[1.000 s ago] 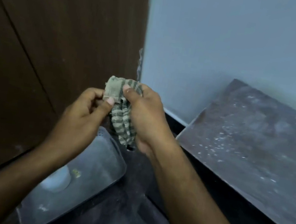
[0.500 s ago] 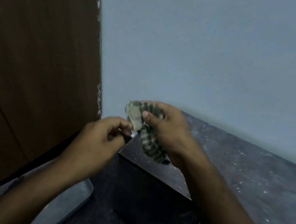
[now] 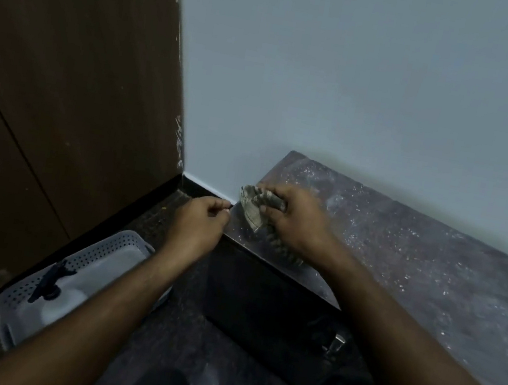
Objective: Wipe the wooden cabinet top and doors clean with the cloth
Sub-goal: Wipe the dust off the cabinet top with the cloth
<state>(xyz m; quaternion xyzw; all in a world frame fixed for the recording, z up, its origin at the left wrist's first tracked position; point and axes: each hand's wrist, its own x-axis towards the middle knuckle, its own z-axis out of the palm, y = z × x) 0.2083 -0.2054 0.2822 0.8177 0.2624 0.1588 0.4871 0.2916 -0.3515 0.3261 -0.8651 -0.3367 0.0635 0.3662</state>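
At centre frame the right hand [image 3: 296,220] grips the bunched striped cloth [image 3: 255,207], fingers curled round it, pressing it on the left end of the dusty cabinet top [image 3: 418,261]. The left hand [image 3: 199,223] hangs just beside that corner, fingers curled, thumb meeting fingertip; whether it pinches anything is unclear. A grey basket [image 3: 29,300] sits lower left.

A room corner in a home. A low wooden cabinet [image 3: 433,270], its top dusty, stands against a pale painted wall [image 3: 364,76]; left, a tall brown wardrobe door [image 3: 64,79] and a perforated plastic basket [image 3: 84,268] on the dark floor [image 3: 177,330].
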